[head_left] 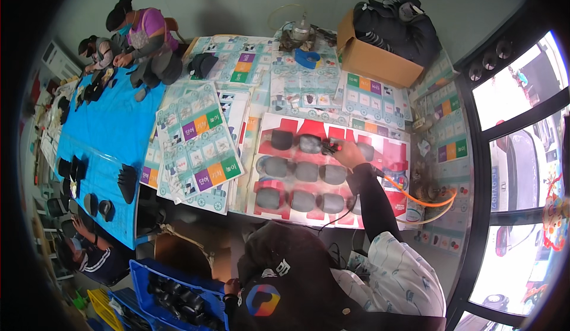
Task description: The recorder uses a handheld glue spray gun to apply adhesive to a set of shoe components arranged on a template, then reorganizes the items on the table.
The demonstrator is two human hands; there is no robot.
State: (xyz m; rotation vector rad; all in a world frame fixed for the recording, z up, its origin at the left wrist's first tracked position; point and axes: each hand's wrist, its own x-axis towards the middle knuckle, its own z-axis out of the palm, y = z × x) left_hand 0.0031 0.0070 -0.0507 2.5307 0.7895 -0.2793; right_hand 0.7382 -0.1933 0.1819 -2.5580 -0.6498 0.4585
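Probably mid-batch: right hand (350, 154) is gripping a dark tool (331, 147) among grey pads (307, 171) lying in 3 rows on red-white board (389, 179); done versus left isn't showing. Left hand (232, 286): can't tell finger state.

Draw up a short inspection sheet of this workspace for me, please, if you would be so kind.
Surface: red-and-white printed sheet, beside other printed sheets.
Workpieces: grey rounded pieces in three rows on the red-and-white printed sheet.
Clutter: cardboard box of black items at the back; blue crate of black pieces at the near left.
Grips: right hand at the back row, apparently holding a small dark item; left hand near the blue crate, grip unclear.
Cables: orange hose looping right of the right forearm; thin black cable at the near edge.
Surroundings: other people around a blue-covered table; windows at right.
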